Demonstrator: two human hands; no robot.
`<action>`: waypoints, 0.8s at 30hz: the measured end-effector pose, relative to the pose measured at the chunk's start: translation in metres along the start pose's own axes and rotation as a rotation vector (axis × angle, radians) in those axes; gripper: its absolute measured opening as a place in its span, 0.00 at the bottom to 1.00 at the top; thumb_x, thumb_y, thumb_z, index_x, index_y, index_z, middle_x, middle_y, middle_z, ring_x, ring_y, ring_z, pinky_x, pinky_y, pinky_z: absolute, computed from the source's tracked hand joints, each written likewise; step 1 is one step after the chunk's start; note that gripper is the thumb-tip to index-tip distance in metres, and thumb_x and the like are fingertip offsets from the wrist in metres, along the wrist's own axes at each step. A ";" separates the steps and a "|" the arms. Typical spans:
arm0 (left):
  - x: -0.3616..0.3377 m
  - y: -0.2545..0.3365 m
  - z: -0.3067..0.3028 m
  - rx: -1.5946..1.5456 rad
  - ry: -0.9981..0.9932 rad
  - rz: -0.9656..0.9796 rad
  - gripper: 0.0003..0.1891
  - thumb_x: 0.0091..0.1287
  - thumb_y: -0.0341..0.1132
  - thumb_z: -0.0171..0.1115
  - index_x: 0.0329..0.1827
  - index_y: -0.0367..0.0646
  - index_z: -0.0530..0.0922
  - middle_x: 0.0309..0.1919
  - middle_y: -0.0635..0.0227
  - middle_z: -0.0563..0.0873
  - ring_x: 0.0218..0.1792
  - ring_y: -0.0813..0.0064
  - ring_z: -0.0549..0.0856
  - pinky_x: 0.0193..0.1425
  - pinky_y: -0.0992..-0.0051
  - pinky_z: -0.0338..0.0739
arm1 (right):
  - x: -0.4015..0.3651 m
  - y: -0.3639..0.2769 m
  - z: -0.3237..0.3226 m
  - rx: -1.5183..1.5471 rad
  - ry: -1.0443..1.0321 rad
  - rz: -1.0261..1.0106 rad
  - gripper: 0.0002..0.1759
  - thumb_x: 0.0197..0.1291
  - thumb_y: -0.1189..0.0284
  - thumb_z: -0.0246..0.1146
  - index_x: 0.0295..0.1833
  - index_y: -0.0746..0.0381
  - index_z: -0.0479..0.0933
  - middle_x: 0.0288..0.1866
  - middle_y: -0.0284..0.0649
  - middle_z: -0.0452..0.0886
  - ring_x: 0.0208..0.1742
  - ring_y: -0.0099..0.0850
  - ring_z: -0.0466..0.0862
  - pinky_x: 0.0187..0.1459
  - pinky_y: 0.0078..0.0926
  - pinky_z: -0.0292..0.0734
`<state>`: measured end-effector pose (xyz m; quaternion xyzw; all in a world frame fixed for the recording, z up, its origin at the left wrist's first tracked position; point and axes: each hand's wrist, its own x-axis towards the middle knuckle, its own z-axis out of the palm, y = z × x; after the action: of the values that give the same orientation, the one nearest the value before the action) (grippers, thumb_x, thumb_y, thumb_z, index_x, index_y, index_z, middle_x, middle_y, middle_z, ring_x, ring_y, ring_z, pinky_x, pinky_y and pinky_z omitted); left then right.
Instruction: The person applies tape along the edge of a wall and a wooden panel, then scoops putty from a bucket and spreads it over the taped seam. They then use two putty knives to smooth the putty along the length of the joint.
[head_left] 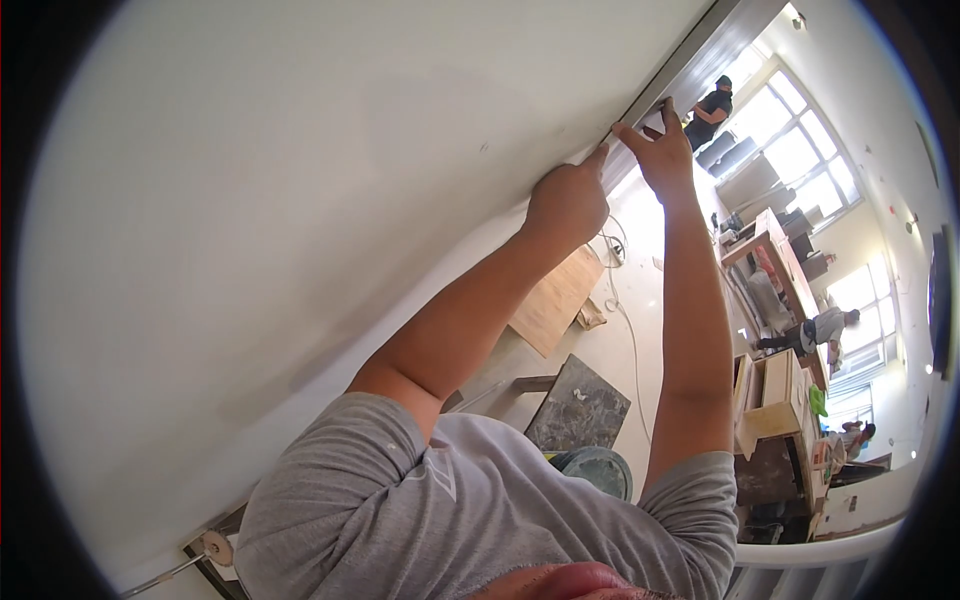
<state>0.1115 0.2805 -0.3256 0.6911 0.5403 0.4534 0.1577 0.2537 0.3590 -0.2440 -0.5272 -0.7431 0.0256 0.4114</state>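
Note:
A large white wall-like surface point(300, 170) fills the left of the view, with a smooth silver-grey metal strip point(715, 55) along its edge. My left hand point(568, 205) is closed against the surface near the strip's lower end, one finger stretched towards the edge. Its curled fingers hide whatever may be inside. Just right of it, my right hand point(665, 160) touches the strip with thumb and a finger spread apart. A small dark patch shows between them; I cannot make out what it is.
Below my arms are a stained square stool top point(580, 405), a round bucket lid point(598, 470), a plywood sheet point(558, 300) and a loose cable point(635, 345). Wooden workbenches point(785, 260) line the right. One person point(712, 112) stands beyond the strip; other people are farther off.

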 end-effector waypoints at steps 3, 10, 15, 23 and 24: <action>-0.004 0.001 -0.003 0.009 0.003 0.000 0.34 0.63 0.26 0.53 0.77 0.41 0.67 0.32 0.46 0.88 0.38 0.50 0.89 0.51 0.56 0.83 | -0.001 -0.002 0.000 0.014 -0.003 0.006 0.65 0.48 0.55 0.78 0.81 0.75 0.49 0.65 0.63 0.78 0.65 0.49 0.81 0.57 0.35 0.81; 0.008 -0.004 0.013 0.032 0.012 0.010 0.26 0.76 0.35 0.49 0.77 0.45 0.68 0.29 0.48 0.86 0.35 0.52 0.87 0.43 0.54 0.82 | 0.000 0.002 0.006 -0.028 0.027 -0.037 0.65 0.47 0.56 0.79 0.79 0.78 0.49 0.65 0.62 0.78 0.65 0.48 0.81 0.56 0.36 0.81; 0.011 0.003 0.003 -0.009 -0.055 -0.026 0.34 0.63 0.26 0.53 0.78 0.42 0.66 0.31 0.47 0.87 0.37 0.50 0.89 0.51 0.56 0.83 | -0.001 0.000 0.006 -0.028 0.029 -0.039 0.64 0.47 0.56 0.78 0.79 0.79 0.49 0.65 0.63 0.78 0.64 0.48 0.81 0.56 0.35 0.81; 0.006 0.005 0.000 0.023 -0.054 -0.033 0.34 0.64 0.27 0.53 0.77 0.41 0.66 0.32 0.47 0.88 0.38 0.51 0.89 0.51 0.56 0.83 | -0.004 -0.002 0.004 -0.039 0.029 -0.028 0.64 0.47 0.56 0.78 0.79 0.78 0.50 0.65 0.62 0.78 0.65 0.47 0.81 0.57 0.36 0.81; 0.005 0.004 -0.001 0.027 -0.054 -0.028 0.34 0.64 0.27 0.53 0.77 0.41 0.67 0.32 0.47 0.88 0.38 0.51 0.89 0.51 0.56 0.83 | -0.004 -0.003 0.003 -0.045 0.025 -0.022 0.64 0.47 0.56 0.79 0.79 0.78 0.50 0.66 0.62 0.78 0.65 0.47 0.81 0.58 0.36 0.81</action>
<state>0.1134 0.2835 -0.3200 0.6975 0.5514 0.4251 0.1693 0.2501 0.3558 -0.2468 -0.5282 -0.7441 -0.0021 0.4090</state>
